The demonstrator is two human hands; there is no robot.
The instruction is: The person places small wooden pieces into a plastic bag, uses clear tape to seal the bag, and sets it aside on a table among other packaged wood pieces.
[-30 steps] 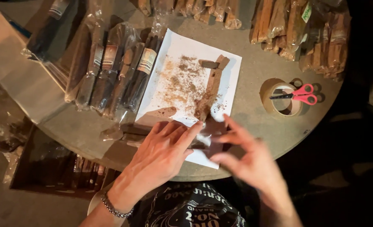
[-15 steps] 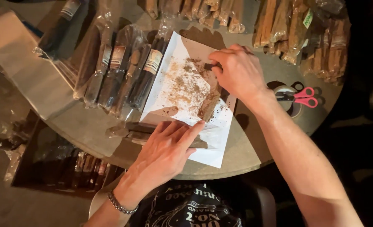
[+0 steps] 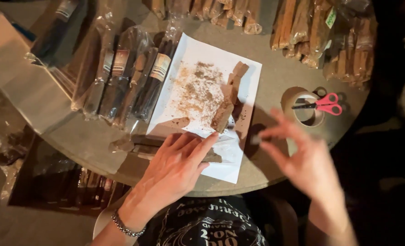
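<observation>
Pressing flat on the paper (image 3: 239,91), the left hand (image 3: 177,166) lies with fingers spread, its grip released, palm covering dark sticks (image 3: 141,146) at the sheet's 7 o'clock corner. From there, at 3 o'clock, the right hand (image 3: 305,157) hangs blurred above the tabletop (image 3: 275,82) edge, thumb and forefinger pinched on a small dark piece (image 3: 255,139). Brown crumbs (image 3: 200,93) dust the sheet's middle, with bark strips (image 3: 229,98) beside them at 3 o'clock. Wrapped bundles (image 3: 129,77) lie at the sheet's 9 o'clock. Red scissors (image 3: 323,104) rest across a tape roll (image 3: 302,105) at its 3 o'clock.
</observation>
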